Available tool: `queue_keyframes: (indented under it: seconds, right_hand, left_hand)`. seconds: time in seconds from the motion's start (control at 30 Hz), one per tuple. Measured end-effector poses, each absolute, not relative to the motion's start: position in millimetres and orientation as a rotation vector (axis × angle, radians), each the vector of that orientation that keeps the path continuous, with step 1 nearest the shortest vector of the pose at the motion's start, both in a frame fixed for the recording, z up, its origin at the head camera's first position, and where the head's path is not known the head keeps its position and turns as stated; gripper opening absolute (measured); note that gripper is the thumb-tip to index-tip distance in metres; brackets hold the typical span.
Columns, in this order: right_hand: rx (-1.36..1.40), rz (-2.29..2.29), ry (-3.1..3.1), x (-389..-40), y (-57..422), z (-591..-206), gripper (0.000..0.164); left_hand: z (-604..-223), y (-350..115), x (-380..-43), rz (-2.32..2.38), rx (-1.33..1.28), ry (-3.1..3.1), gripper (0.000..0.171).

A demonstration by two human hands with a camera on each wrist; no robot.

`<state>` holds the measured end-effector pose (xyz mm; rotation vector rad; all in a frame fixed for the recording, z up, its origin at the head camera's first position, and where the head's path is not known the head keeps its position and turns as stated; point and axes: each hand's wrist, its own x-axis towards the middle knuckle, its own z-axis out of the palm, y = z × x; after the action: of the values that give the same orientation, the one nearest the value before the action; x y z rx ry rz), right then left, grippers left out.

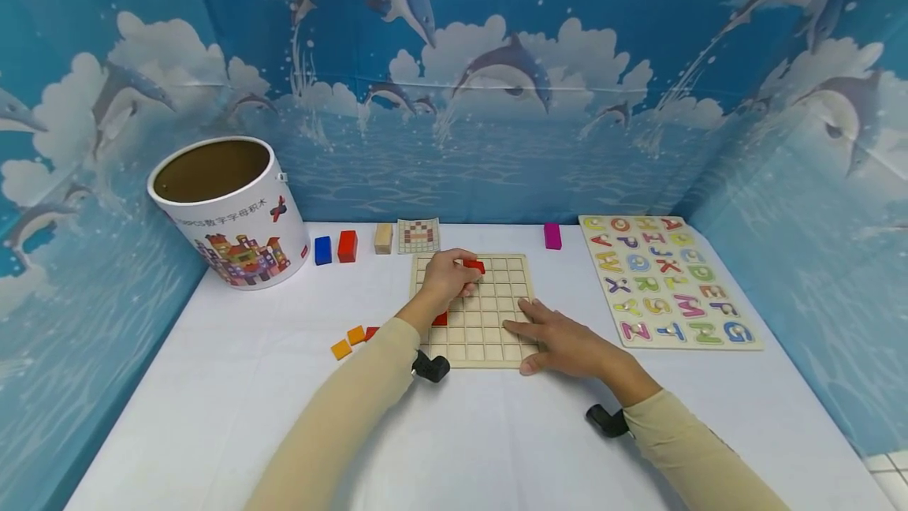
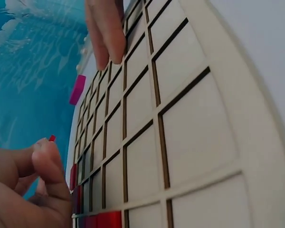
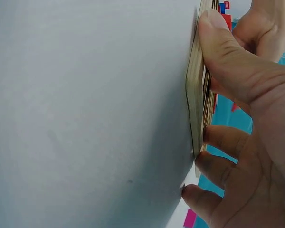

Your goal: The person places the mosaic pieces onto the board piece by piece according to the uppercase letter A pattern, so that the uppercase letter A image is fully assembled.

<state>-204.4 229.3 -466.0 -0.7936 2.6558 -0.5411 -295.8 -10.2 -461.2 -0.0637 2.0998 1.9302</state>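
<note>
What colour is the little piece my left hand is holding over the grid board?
Red. The tile pinched by the left hand shows best in the head view.

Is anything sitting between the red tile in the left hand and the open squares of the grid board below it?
Nothing visible does. The left hand pinches the red tile directly over the wooden grid board, whose squares nearby look bare. The right hand rests on the board's right edge, off to one side.
</note>
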Motion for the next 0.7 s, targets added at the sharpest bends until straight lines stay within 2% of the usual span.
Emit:
queue_keyframes:
  seconds: [0.33,0.7]
  right_hand:
    - [-0.798,-0.531,2.652,-205.1,227.1,-464.0,0.078]
    - [-0.800,-0.522,2.659,-204.7,229.8,-465.3,0.079]
  left_hand:
    - [-466.5,10.7,-300.7,1.293,0.126,2.706,0.030]
    - [-466.5,13.9,-300.3,1.157,0.247,2.758,0.037]
